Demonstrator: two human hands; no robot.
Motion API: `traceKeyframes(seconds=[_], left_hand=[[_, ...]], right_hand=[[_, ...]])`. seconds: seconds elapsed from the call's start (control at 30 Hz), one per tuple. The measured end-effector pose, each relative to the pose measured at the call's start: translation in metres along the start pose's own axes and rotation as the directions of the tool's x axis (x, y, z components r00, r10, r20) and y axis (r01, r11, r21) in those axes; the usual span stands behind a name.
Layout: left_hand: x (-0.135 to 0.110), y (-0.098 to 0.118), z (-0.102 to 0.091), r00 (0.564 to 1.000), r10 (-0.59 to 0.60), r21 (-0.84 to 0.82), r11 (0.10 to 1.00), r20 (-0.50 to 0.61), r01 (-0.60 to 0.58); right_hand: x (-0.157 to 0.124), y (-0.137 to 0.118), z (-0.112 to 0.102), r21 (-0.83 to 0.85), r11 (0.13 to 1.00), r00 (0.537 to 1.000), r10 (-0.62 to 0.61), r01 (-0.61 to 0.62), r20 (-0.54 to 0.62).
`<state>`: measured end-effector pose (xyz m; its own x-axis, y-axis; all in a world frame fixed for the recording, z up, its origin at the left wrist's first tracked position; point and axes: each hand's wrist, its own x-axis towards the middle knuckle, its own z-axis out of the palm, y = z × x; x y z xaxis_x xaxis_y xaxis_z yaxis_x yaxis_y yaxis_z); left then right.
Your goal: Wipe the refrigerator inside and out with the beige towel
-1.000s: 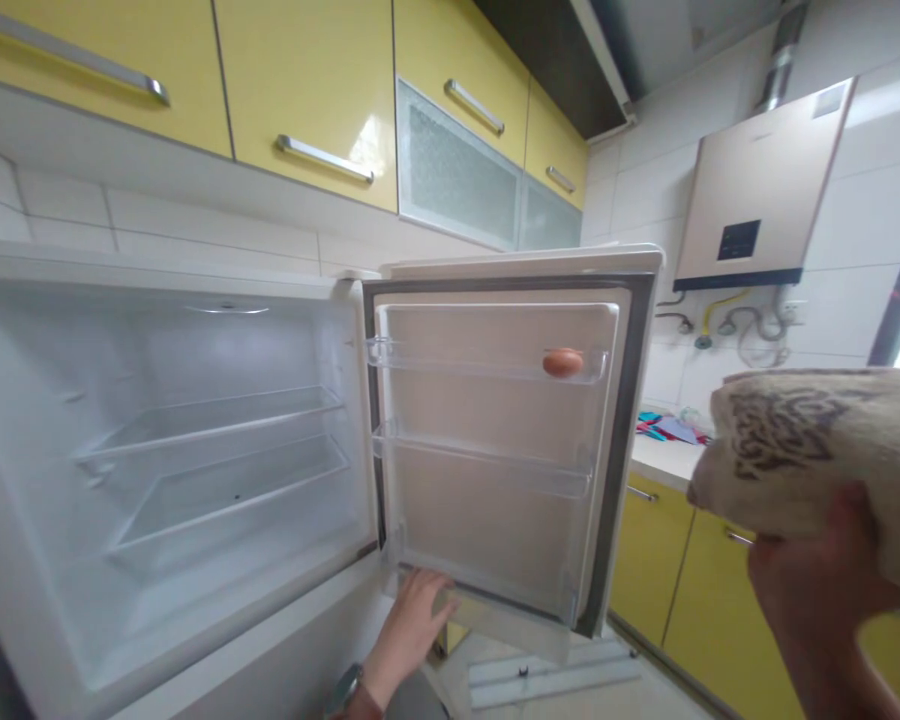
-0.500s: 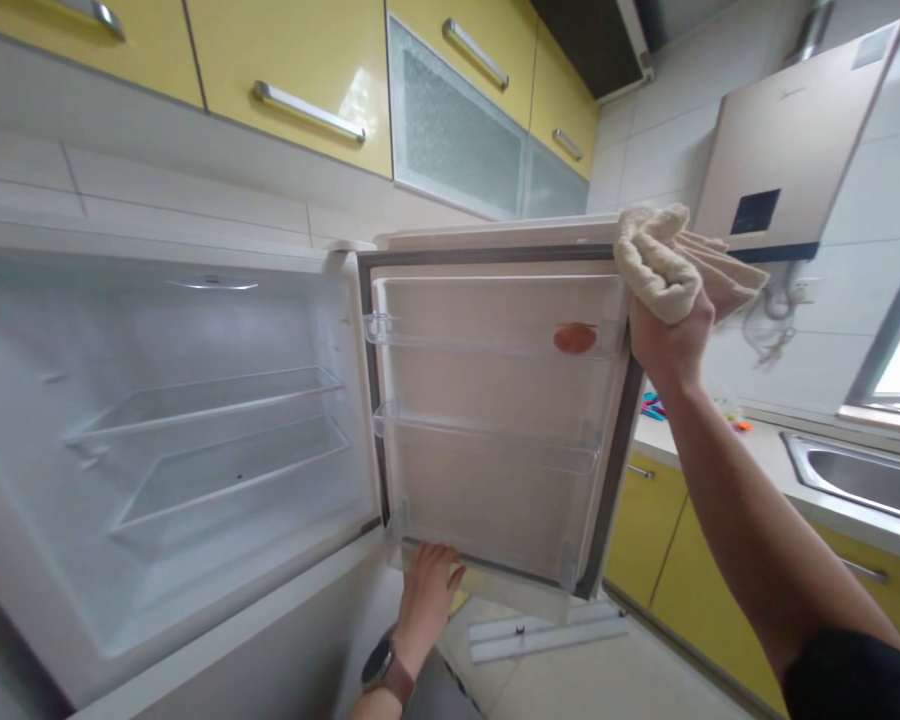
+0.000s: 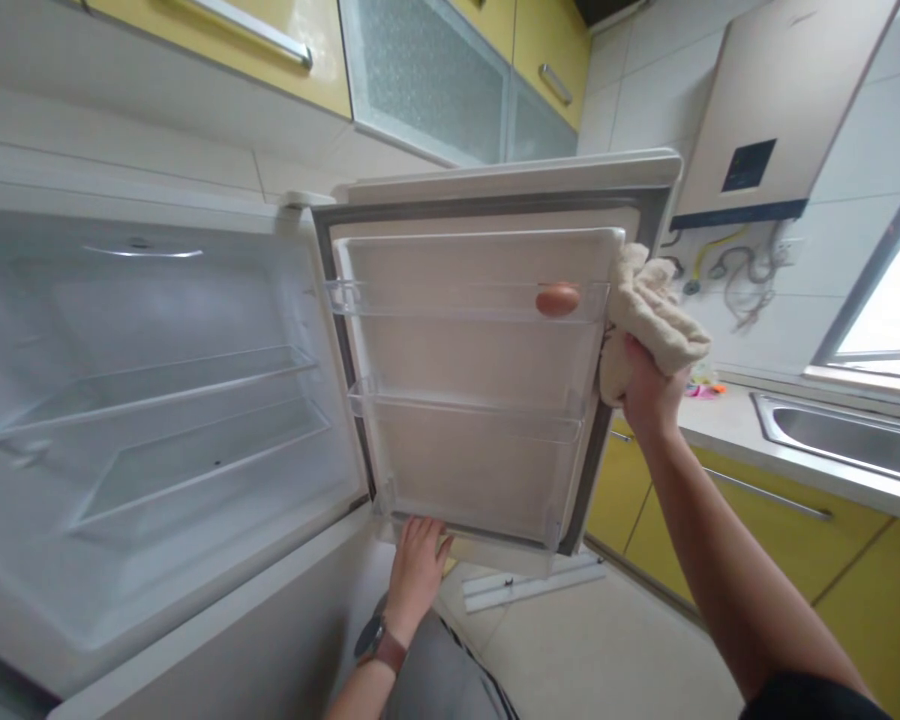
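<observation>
A beige cloth [image 3: 656, 310] is bunched in my right hand [image 3: 649, 385], its fingers closed and partly hidden by the folds. The cloth lies against the grey seal along the free side of the open refrigerator door [image 3: 465, 360]. At the bottom of the door, my left hand [image 3: 418, 550] has its fingers hooked over the edge of the lowest clear door shelf [image 3: 480, 545]; a watch is on that wrist. One brown egg [image 3: 557, 298] sits in the upper door shelf [image 3: 450, 300]. To the left is the refrigerator interior [image 3: 157, 330] with glass shelves.
Yellow wall cabinets [image 3: 270, 60] hang above the door. A water heater [image 3: 772, 110] is on the right wall, with a sink [image 3: 847, 430] in the counter below. A white strip-like panel [image 3: 532, 582] lies on the floor under the door.
My right hand and the cloth have moved from the door's top corner down along its free side. My left hand stays at the lower shelf edge. The camera view has shifted slightly.
</observation>
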<state>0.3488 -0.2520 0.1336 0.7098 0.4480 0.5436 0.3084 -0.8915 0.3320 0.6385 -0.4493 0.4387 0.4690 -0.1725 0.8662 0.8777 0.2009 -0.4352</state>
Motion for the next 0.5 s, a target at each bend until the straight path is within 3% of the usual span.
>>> traceKeyframes(seconds=[0.07, 0.2, 0.37, 0.5], left_hand=[[-0.001, 0.0, 0.0, 1.0, -0.004, 0.0, 1.0, 0.007, 0.004], [-0.003, -0.003, 0.003, 1.0, -0.013, 0.011, 1.0, 0.014, 0.012], [-0.004, -0.005, 0.004, 1.0, -0.011, 0.003, 1.0, 0.023, 0.011], [-0.003, -0.002, 0.002, 1.0, -0.013, -0.011, 1.0, 0.021, 0.013]], right_hand=[[-0.031, 0.003, -0.009, 0.034, 0.997, 0.996, 0.066, -0.064, -0.057], [-0.093, 0.014, -0.028, -0.011, 0.992, 0.99, 0.125, -0.126, -0.063], [-0.173, 0.057, -0.061, -0.117, 0.983, 0.99, 0.137, -0.138, -0.021], [-0.232, 0.082, -0.083, -0.189, 0.961, 0.975, 0.215, -0.201, 0.057]])
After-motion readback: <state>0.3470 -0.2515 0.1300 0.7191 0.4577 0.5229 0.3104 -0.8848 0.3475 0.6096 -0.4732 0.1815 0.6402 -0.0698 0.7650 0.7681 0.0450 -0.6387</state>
